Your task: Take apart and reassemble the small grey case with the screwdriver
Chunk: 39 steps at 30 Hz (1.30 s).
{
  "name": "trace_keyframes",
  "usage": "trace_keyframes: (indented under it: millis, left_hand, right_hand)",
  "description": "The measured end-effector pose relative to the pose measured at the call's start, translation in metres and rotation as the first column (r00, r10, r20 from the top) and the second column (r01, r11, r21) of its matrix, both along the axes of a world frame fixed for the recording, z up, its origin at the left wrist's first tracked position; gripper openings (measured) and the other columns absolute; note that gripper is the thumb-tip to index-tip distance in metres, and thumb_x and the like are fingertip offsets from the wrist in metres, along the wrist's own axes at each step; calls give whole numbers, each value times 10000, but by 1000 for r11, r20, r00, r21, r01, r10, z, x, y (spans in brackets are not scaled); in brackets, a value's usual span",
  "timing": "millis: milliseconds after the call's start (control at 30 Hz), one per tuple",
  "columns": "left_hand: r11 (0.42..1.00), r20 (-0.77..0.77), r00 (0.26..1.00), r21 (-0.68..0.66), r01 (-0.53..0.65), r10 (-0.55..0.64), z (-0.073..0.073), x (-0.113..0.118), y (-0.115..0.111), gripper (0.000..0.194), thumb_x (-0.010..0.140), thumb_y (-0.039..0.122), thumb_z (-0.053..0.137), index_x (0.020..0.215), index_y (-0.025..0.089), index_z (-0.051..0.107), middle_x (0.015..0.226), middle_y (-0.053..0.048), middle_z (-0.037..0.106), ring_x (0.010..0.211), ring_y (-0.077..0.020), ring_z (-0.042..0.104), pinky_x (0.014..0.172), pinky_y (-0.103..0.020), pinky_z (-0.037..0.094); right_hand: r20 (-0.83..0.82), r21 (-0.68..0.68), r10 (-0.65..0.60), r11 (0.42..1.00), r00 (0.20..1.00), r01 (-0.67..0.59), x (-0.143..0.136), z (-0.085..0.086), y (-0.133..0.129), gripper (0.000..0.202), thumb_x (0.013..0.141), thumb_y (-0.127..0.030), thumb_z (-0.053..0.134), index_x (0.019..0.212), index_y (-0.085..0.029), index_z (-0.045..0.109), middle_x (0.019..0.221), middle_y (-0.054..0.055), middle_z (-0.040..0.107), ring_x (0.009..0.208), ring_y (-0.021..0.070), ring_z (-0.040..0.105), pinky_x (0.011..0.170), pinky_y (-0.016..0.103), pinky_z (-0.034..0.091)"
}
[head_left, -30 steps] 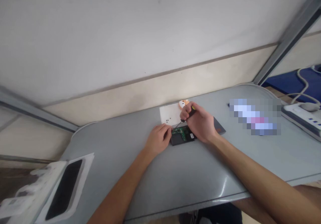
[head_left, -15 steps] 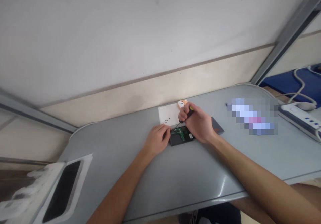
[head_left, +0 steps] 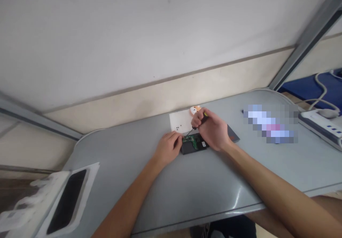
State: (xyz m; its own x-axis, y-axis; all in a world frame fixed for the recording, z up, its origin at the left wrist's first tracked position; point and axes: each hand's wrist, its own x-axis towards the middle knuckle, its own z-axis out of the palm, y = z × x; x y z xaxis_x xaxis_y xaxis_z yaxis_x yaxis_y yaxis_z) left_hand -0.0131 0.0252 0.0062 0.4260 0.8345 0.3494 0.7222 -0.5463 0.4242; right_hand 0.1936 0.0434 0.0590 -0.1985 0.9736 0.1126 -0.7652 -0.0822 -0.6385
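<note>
Fingers of the right hand (head_left: 212, 133) are closed around a small screwdriver (head_left: 199, 123), tip down on the opened device (head_left: 193, 144) mid-table (head_left: 213, 181); left hand (head_left: 168, 148) fingers, curled, press its left edge.

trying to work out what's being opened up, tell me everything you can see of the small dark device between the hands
The device is a small, flat, dark rectangular case lying flat on the grey table. Its top is open, showing a green circuit board and a small white patch near its right end. The left hand rests against its left end; the right hand is above its far right part, holding a screwdriver whose thin shaft slants down to the board's far left corner. Finer detail is too small to tell.
</note>
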Motion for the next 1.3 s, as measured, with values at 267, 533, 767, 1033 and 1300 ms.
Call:
trace_keyframes:
  millis: [267, 533, 767, 1033, 1300]
  left_hand:
    - [1000, -3, 1000, -4, 3, -3, 2, 0, -1, 218, 1034, 174, 470, 1028, 222, 682, 975, -51, 758, 926, -213, 705, 876, -384, 541]
    - [1000, 11, 1000, -9, 15, -15, 1, 0, 0, 211, 1036, 167, 470, 1013, 209, 676, 966, -50, 759, 919, -211, 702, 876, -378, 535]
    - [1000, -10, 1000, -3, -2, 2, -1, -1, 0, 220, 1042, 180, 460, 1008, 219, 674, 961, -42, 757, 911, -210, 698, 867, -372, 523]
    - [999, 77, 997, -47, -20, 24, 2, 0, -2, 145, 1022, 259, 542, 1048, 227, 681, 959, -29, 722, 891, -197, 677, 867, -360, 513]
    - [990, 178, 983, -136, -22, 46, 5, -2, 0, 138, 994, 269, 572, 1022, 231, 701, 882, -17, 637, 830, -174, 632, 778, -313, 506]
  right_hand:
    - [-19, -14, 7, 1000, 1000, -7, 0, 1, 1, 289, 1001, -340, 534, 737, -225, 514, 790, 13, 342, 708, 176, 336, 689, 344, 370]
    - [-42, -9, 9, 1000, 999, -9, 0, 1, 0, 285, 1002, -323, 537, 738, -217, 514, 811, 18, 355, 721, 171, 361, 705, 338, 372]
    - [-62, -5, 7, 1000, 998, -7, 0, -1, 2, 290, 1003, -315, 528, 733, -211, 523, 812, 18, 346, 721, 171, 350, 695, 329, 364]
    - [-111, -17, 8, 1000, 994, -10, 2, 1, 3, 298, 1005, -315, 501, 726, -209, 509, 808, 16, 313, 725, 174, 336, 697, 333, 365]
    - [-39, 10, 1, 1000, 999, 0, 0, -2, 4, 319, 1020, -329, 501, 726, -207, 525, 809, 17, 335, 717, 170, 360, 693, 334, 356]
